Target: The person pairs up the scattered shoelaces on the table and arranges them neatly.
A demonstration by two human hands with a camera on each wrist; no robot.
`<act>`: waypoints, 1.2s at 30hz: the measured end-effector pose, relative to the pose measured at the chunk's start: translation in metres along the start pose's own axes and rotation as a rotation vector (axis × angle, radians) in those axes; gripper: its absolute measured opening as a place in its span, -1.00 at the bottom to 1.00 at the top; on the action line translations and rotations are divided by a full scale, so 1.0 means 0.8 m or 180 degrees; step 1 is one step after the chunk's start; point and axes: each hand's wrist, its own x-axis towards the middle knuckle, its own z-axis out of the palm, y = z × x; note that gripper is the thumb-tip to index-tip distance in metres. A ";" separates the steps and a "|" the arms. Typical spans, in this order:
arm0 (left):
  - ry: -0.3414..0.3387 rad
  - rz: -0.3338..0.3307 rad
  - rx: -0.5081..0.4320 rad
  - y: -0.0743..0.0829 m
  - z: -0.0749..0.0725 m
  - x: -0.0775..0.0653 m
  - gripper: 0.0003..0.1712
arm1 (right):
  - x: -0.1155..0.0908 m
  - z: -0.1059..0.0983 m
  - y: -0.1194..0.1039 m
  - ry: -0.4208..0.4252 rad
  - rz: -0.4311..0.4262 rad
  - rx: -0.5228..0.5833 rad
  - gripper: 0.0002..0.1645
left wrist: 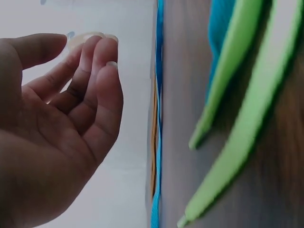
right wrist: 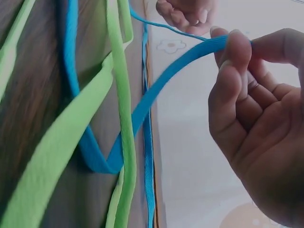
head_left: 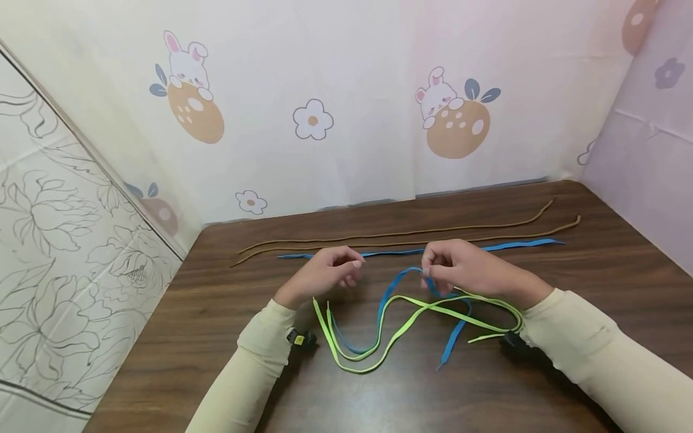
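My right hand point(head_left: 460, 264) pinches a flat blue shoelace point(right wrist: 166, 75) between thumb and fingertips, raising part of it off the table. The rest of that lace runs down among two flat neon-green shoelaces point(head_left: 405, 328), which lie in loose curves and cross over it. One blue end with its tip point(head_left: 448, 350) points toward the near side. Left of the raised lace, my left hand point(head_left: 331, 270) hovers with fingers loosely bent and nothing between them. In the left wrist view, its thumb point(left wrist: 45, 49) stands apart from the fingers, and green lace ends lie beside it.
Behind the hands, a second blue shoelace point(head_left: 522, 244) stretches across the dark wooden table point(head_left: 216, 361). Farther back lie two thin brown laces point(head_left: 400, 233), roughly parallel. A patterned wall covering point(head_left: 357, 162) borders the far edge. Dark wrist devices point(head_left: 308, 340) sit below the cuffs.
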 end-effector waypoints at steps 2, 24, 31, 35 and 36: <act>-0.0048 0.0063 0.0013 0.004 0.005 -0.001 -0.63 | 0.000 0.000 -0.002 -0.0029 -0.0037 0.0194 -0.77; -0.0786 0.0398 -0.0144 0.046 0.039 -0.009 -0.65 | -0.001 -0.002 -0.012 0.0053 -0.0128 0.0712 -0.77; -0.0368 0.0517 -0.0090 0.059 0.031 -0.015 -0.66 | -0.002 -0.008 -0.005 0.0181 -0.0114 0.0756 -0.75; -0.0152 0.0633 -0.0074 0.060 0.024 -0.016 -0.71 | -0.003 -0.013 -0.003 0.0204 -0.0139 0.0659 -0.78; -0.0119 0.0633 -0.0057 0.056 0.023 -0.015 -0.72 | -0.003 -0.014 -0.002 0.0192 -0.0154 0.0599 -0.81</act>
